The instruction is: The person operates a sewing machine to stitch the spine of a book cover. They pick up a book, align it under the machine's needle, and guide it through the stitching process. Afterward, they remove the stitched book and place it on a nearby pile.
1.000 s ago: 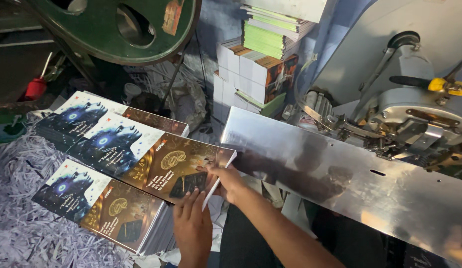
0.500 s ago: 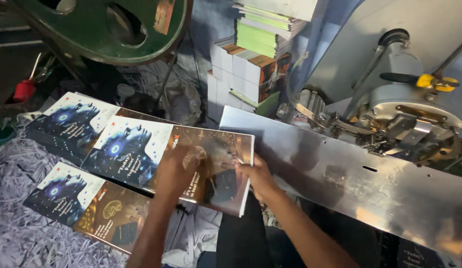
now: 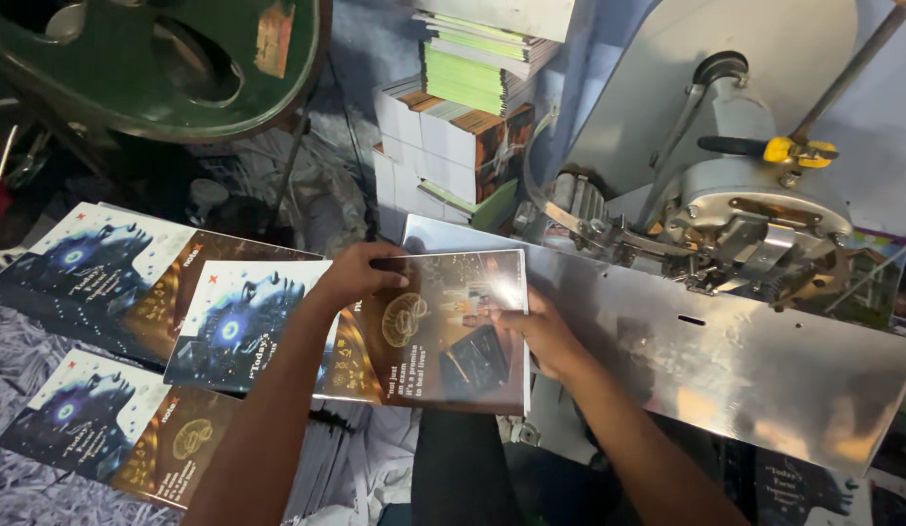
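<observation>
Cluttered print-shop corner, shredded paper [image 3: 24,390] at lower left, green flywheel [image 3: 180,68] at upper left. Three open printed covers [image 3: 112,282] spread across the left half; a fourth, the glossy cover [image 3: 443,331], now lifted off the pile at centre and swung toward the steel plate [image 3: 745,360], likely bound for the stitching machine [image 3: 755,214] at right. Left hand [image 3: 351,278] pinching its top edge, right hand [image 3: 536,331] gripping its right edge. Two booklet stacks [image 3: 453,127] above.

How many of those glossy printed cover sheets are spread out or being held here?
4: one sheet held in both hands, one beside it, one far left, one lower left. More may lie underneath.
</observation>
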